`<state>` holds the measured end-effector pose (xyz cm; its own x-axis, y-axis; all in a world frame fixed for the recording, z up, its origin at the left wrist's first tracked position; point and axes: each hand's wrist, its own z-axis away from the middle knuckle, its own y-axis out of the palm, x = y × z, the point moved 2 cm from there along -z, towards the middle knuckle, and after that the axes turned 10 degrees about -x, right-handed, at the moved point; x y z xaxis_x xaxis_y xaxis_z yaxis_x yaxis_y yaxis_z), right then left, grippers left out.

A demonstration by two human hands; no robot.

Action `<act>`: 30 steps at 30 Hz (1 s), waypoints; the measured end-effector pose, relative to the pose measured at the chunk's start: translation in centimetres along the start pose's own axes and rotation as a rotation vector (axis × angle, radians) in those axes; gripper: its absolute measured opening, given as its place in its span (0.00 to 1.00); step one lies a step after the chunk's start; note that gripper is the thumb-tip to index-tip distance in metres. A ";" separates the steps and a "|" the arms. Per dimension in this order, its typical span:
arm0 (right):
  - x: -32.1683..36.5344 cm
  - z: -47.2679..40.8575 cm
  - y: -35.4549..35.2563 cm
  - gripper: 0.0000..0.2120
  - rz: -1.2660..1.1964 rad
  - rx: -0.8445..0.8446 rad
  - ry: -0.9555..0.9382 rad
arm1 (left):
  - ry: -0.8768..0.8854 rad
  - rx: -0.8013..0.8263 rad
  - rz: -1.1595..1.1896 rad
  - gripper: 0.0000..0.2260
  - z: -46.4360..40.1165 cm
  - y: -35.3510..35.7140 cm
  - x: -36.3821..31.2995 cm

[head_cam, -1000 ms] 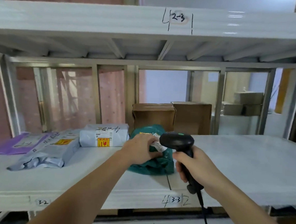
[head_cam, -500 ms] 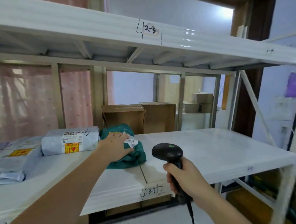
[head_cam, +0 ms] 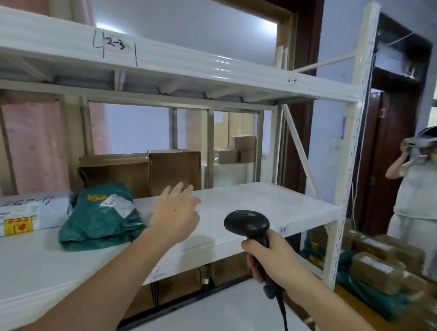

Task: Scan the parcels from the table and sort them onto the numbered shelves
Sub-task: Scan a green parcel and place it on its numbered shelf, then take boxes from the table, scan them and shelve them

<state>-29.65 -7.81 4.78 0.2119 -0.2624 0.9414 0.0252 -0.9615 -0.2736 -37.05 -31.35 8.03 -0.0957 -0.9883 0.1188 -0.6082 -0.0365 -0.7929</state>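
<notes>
On the middle shelf (head_cam: 261, 200), toward its left end, green parcel (head_cam: 103, 216) lies flat, label up, just beside a grey parcel (head_cam: 20, 213) at the left edge. Left hand (head_cam: 175, 213) hovers above the shelf right of the green parcel, fingers spread, touching nothing. Right hand (head_cam: 270, 259) grips the scanner (head_cam: 249, 226) by its handle, head upright, in front of the shelf's front edge. Looks placed; judgement: next parcel wants its label turned up and flat to the scanner, and the number marked on the shelf's front edge checked before letting go.
</notes>
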 end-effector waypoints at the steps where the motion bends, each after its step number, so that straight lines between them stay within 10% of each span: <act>1: -0.4 0.2 -1.5 0.05 0.009 -0.024 -0.001 | 0.035 -0.008 0.074 0.20 -0.5 0.4 -2.7; 16: -10.2 8.6 -28.9 0.04 0.265 -0.504 0.121 | 0.285 0.346 0.646 0.26 -5.1 11.2 -40.0; 30: -19.0 4.1 -39.0 0.06 0.219 -0.692 0.287 | 0.421 0.421 0.747 0.26 -11.2 20.0 -54.1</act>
<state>-30.64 35.00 -3.24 -0.1220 -0.3721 0.9201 -0.6228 -0.6931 -0.3629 -52.87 23.03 -7.58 -0.6703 -0.6462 -0.3649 0.0502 0.4511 -0.8910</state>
